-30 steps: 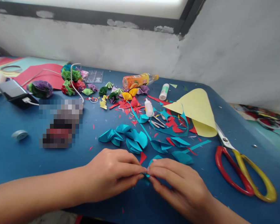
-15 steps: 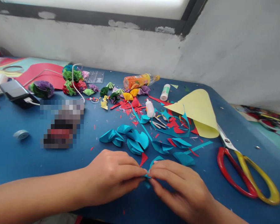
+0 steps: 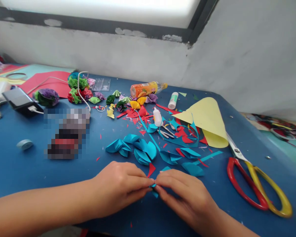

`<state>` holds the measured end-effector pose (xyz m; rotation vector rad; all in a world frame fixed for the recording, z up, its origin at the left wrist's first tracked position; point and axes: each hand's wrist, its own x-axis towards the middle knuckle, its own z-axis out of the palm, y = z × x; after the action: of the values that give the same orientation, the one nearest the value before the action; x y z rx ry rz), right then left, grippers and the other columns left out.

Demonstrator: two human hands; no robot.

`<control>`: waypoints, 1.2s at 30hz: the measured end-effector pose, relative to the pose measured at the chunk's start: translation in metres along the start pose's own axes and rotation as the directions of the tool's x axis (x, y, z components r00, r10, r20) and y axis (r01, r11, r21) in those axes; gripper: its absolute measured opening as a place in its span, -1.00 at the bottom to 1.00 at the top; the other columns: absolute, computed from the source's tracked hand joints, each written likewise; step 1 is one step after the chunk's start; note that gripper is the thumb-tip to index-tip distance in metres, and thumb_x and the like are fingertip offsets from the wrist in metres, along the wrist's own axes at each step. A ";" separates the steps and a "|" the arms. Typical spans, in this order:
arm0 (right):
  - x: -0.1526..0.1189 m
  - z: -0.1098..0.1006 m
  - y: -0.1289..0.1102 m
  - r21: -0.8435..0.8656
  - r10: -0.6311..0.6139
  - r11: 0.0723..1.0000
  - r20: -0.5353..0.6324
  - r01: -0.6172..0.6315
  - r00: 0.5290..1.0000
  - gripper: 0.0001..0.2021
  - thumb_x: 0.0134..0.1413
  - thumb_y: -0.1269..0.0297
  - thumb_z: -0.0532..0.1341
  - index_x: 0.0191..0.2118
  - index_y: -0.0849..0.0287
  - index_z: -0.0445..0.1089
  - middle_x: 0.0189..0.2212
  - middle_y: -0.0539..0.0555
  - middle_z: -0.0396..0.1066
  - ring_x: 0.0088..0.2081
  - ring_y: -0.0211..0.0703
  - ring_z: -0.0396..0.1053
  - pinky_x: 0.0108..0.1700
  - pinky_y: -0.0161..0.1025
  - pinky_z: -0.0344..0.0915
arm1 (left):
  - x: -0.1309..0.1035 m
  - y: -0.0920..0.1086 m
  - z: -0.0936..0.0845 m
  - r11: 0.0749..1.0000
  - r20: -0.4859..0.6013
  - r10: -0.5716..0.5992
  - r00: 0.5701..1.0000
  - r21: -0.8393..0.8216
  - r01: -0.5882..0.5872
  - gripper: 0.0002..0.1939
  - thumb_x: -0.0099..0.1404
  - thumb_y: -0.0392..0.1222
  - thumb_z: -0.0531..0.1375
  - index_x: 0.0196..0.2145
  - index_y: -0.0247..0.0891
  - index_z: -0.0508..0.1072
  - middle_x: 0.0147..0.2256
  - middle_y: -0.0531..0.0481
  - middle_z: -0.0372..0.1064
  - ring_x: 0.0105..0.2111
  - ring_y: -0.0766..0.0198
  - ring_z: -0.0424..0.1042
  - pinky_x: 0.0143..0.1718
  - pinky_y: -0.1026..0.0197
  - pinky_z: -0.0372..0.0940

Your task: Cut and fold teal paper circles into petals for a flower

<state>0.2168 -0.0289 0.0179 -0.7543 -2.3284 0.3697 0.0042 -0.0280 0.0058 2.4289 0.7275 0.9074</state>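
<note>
A small blue paper piece (image 3: 155, 193) is pinched between my two hands above the table's front part, mostly hidden by the fingers. My left hand (image 3: 122, 187) grips it from the left, thumb and fingers pressed together. From the right, my right hand (image 3: 185, 194) pinches the same piece, fingertips touching those of the left. Just beyond the hands lie several folded blue paper petals (image 3: 144, 149), and a loose folded one (image 3: 192, 169) sits to the right. A red paper scrap (image 3: 151, 170) lies right behind my left fingertips.
Large scissors (image 3: 246, 163) with red and yellow handles lie at right beside a curled yellow sheet (image 3: 209, 121). Behind are a small white bottle (image 3: 157, 117), a glue stick (image 3: 173, 100), an orange-labelled bottle (image 3: 148, 89) and red scraps. At left are a tape roll (image 3: 24, 144) and paper flowers (image 3: 46, 97).
The view has shifted slightly. My hands stay together on the blue paper, the right fingers now covering more of the blue behind them.
</note>
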 end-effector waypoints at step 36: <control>0.002 0.004 -0.004 0.052 0.023 0.998 0.027 -0.025 0.999 -0.87 0.18 0.46 0.11 -0.30 0.21 0.41 -0.38 0.07 0.52 -0.32 -0.25 0.48 -0.27 -0.36 0.42 | 0.007 0.001 -0.006 0.986 -0.040 -0.097 0.994 -0.141 0.091 -0.92 0.17 -0.32 0.24 -0.40 -0.35 0.56 -0.47 -0.04 0.53 -0.49 0.37 0.49 -0.45 0.44 0.34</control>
<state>0.2116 -0.0312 0.0176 -0.7568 -2.3265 0.4521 0.0044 -0.0231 0.0137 2.2393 0.7628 0.9483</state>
